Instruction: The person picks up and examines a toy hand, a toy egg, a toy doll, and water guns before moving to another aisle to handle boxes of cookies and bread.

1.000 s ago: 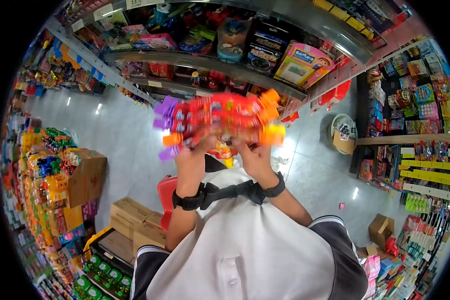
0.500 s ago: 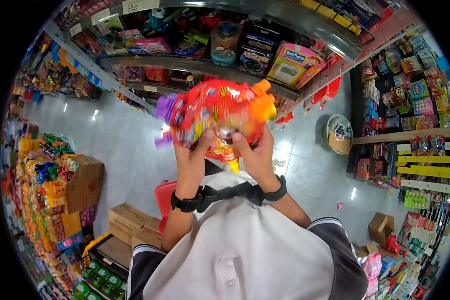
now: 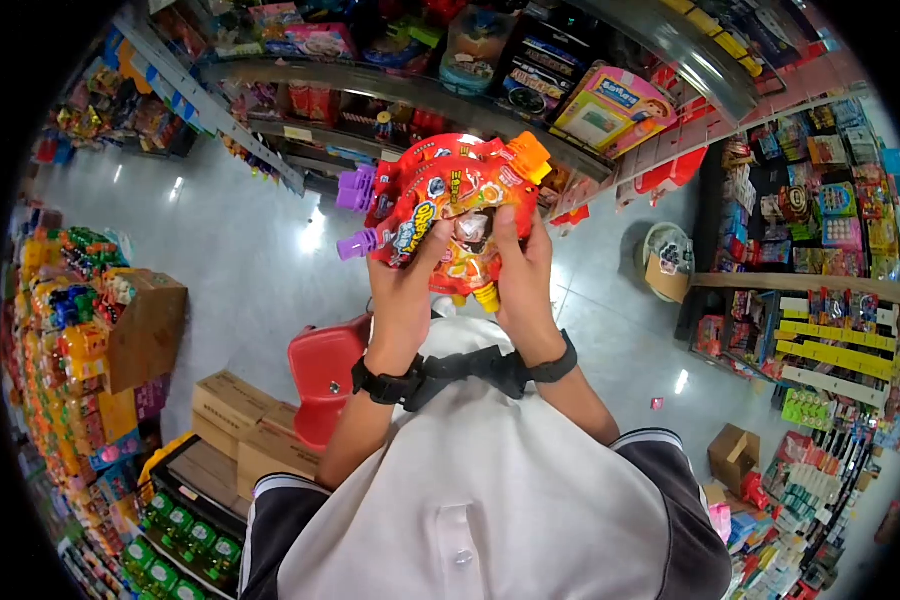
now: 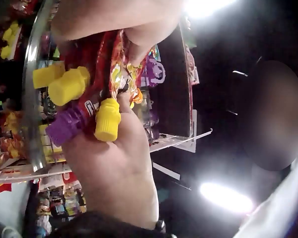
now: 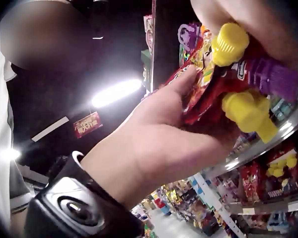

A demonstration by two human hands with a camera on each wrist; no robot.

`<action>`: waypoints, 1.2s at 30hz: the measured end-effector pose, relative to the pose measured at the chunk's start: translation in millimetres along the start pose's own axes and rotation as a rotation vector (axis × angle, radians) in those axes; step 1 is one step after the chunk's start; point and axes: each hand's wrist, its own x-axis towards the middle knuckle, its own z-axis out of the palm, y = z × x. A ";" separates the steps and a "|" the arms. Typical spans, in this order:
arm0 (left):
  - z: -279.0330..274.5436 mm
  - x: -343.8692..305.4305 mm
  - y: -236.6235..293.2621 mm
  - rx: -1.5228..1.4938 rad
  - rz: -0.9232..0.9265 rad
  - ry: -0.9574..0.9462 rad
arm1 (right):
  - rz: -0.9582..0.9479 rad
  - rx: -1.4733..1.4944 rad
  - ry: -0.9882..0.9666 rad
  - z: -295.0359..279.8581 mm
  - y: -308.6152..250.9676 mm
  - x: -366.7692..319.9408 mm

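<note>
Several red pouches [image 3: 455,180] with purple, orange and yellow caps are held in a stack in front of the chest. The left hand [image 3: 406,290] grips their left side, thumb on the printed front. On the other side the right hand [image 3: 526,285] grips them, its thumb also on the front. The left wrist view shows a purple cap [image 4: 67,126] and yellow caps on the pouches' edge, close to both hands. In the right wrist view the right hand [image 5: 154,144] curls round the red film [image 5: 201,101]; its fingertips are partly hidden behind the pouches.
Shelves of boxed toys [image 3: 540,75] stand ahead. A red stool [image 3: 322,365] and cardboard boxes [image 3: 232,405] are at lower left, near bottled drinks [image 3: 185,530]. To the right are a round bin [image 3: 667,255], an open carton [image 3: 733,452] and racks of small packets [image 3: 835,200].
The pouches have stopped blurring and sit slightly higher in view, their front tilted toward the head camera. Both hands have moved up with them, still gripping. The surroundings have shifted a little left.
</note>
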 end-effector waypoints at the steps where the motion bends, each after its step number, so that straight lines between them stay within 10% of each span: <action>1: -6.2 2.5 -4.0 0.034 -0.024 0.026 | 0.003 -0.008 0.023 3.2 6.3 0.1; 7: -44.3 5.6 -28.1 -0.238 -0.222 0.262 | 0.271 -0.370 -0.238 -29.1 36.0 10.1; 16: -109.8 10.9 -86.8 -0.111 -0.298 0.576 | 0.343 -1.012 -0.026 -211.6 73.8 175.4; 27: -190.0 -15.2 -165.6 -0.036 -0.488 0.813 | -0.249 -1.970 0.037 -316.5 93.8 357.0; 29: -193.2 -22.7 -170.6 -0.024 -0.504 0.845 | -0.665 -2.058 -0.090 -391.8 92.8 419.1; 31: -195.8 -28.8 -172.8 -0.019 -0.489 0.826 | -0.207 -2.098 -0.037 -399.7 75.5 439.9; 36: -194.2 -29.0 -170.6 0.017 -0.540 0.785 | -0.176 -2.259 -0.124 -317.7 81.6 378.6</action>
